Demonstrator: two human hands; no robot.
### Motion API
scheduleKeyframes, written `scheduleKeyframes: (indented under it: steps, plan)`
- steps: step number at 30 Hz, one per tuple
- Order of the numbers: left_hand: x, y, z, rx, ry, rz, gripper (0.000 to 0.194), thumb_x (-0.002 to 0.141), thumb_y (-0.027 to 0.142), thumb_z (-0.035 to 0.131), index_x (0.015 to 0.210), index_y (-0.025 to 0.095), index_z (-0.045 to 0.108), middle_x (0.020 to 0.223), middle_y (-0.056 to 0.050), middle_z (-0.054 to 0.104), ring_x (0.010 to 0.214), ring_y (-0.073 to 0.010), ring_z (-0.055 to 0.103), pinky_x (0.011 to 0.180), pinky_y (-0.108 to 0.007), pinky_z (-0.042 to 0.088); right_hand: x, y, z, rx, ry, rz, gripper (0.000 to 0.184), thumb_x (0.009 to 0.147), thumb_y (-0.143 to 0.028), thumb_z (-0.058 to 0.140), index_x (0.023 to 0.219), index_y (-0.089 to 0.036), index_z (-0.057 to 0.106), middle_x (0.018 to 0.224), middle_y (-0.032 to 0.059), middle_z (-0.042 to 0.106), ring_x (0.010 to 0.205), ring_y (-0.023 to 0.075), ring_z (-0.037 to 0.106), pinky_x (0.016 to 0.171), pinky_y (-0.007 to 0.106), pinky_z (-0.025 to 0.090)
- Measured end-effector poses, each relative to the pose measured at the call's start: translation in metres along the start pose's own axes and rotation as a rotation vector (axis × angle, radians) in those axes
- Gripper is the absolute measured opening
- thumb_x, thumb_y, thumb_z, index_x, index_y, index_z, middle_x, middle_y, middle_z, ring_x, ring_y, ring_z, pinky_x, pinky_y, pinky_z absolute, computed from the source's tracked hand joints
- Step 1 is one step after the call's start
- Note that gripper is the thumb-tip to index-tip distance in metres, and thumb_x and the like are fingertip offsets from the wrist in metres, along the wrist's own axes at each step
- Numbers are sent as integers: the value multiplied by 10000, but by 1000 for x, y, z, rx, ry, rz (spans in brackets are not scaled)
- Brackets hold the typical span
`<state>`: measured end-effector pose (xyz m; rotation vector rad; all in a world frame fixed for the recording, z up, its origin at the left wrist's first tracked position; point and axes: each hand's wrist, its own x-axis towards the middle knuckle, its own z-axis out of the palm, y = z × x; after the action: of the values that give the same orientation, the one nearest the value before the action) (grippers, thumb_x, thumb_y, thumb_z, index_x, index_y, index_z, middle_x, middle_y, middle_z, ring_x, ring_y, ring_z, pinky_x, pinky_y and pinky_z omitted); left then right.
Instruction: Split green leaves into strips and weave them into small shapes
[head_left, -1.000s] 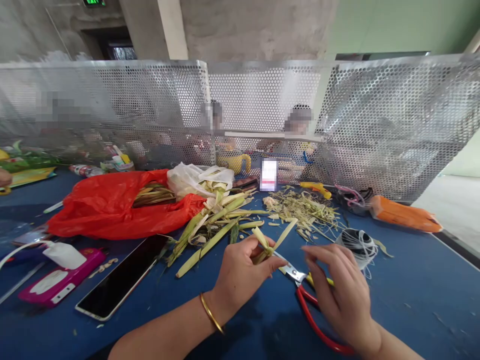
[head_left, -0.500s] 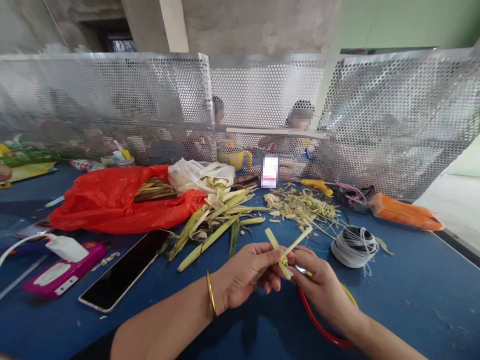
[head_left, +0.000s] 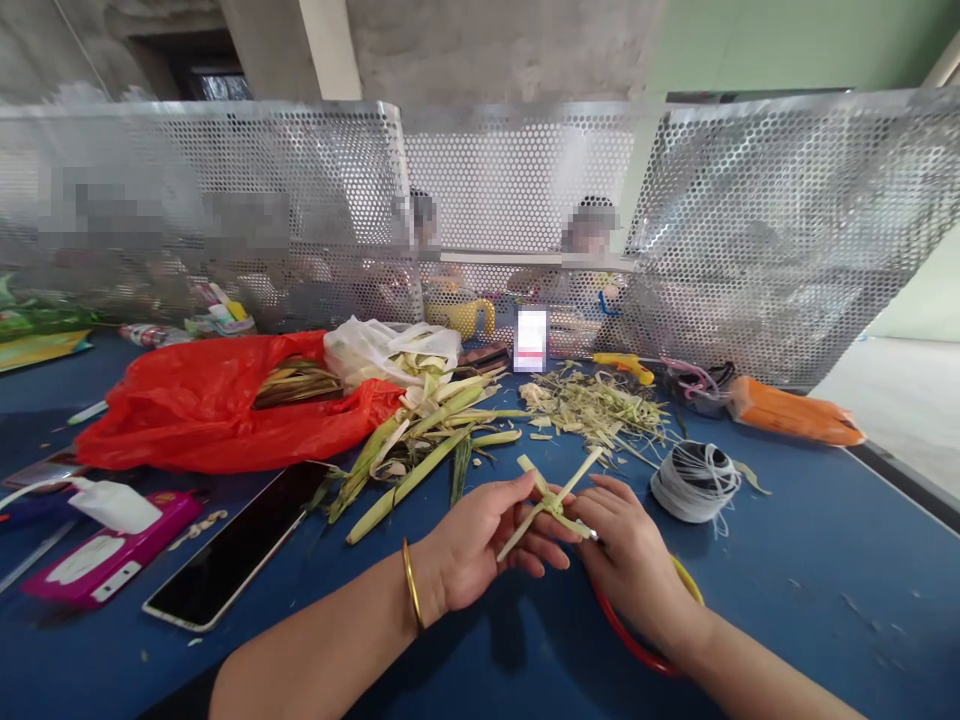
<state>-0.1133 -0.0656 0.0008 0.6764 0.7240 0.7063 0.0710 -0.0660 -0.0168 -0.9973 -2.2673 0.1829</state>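
In my left hand is a small knot of pale green leaf strips, pinched by thumb and fingers, its loose ends sticking out like a cross. My right hand, curled beside it, grips what looks like scissors with a red and yellow handle. Only a bit of bright metal shows at its fingers, close to the lower right strip end; the rest of the blades is hidden. Beyond my hands lie long leaf stalks and a heap of shredded trimmings.
A red plastic bag and a white bag hold dry leaves. Left of me lie a dark phone and a magenta power strip. String spool and orange packet are at right. Perforated screens stand behind, people beyond.
The leaf knot now lies more openly on my left fingers, with a lower-left strip end showing. My right hand has drawn slightly back from the knot's centre. The whole view has shifted a little.
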Motion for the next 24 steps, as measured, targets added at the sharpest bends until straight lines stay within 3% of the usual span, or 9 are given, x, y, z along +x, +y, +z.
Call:
scheduleKeyframes:
  steps: [5,8,10,12,15,20,22,24]
  plan:
    - [-3,3,7,121,57,104,352,908,407,437,961,110,617,818,-131,729,583,-158,683,490,-192,453,7,3,-8,260,26,260,153,852,-218,495,941,-210,619,946,49,678,920,207,613,849,347,452]
    - [-3,3,9,197,133,163,301,907,362,442,988,116,595,840,-130,726,561,-150,675,473,-189,435,8,3,-12,388,66,460,256,907,-360,446,829,-189,620,812,35,664,789,184,608,699,280,465]
    - [-2,3,9,238,172,193,263,889,335,486,1013,123,578,838,-115,721,565,-142,672,476,-187,431,7,2,-12,385,17,486,369,925,-440,422,711,-185,581,669,5,599,655,152,552,585,248,421]
    - [-1,1,9,283,195,212,248,854,307,548,1020,124,565,817,-90,712,567,-134,664,476,-183,426,6,-1,-11,302,-66,400,407,927,-465,439,642,-188,530,601,-18,531,600,131,492,569,243,386]
    - [0,-2,10,368,245,233,240,819,275,586,996,113,570,715,-51,682,541,-122,636,466,-182,417,6,-8,-10,145,-133,179,386,953,-374,445,616,-189,482,590,-33,485,596,118,457,680,266,387]
    - [4,-6,9,531,320,285,230,803,277,585,953,108,631,606,-12,630,487,-112,576,462,-196,410,4,-20,-14,80,-172,-33,304,972,-220,386,701,-195,521,646,-15,538,621,123,494,715,283,383]
    - [6,-7,8,576,310,298,252,800,309,593,948,114,649,627,-18,637,493,-117,579,462,-201,406,3,-20,-17,51,-135,-63,310,971,-202,372,700,-195,521,633,-12,536,609,127,493,722,294,387]
    - [5,-7,7,603,287,307,269,812,330,579,960,119,655,651,-25,649,517,-126,592,495,-212,430,2,-17,-21,-24,4,-58,262,962,-226,412,733,-193,535,669,3,565,642,143,515,739,318,386]
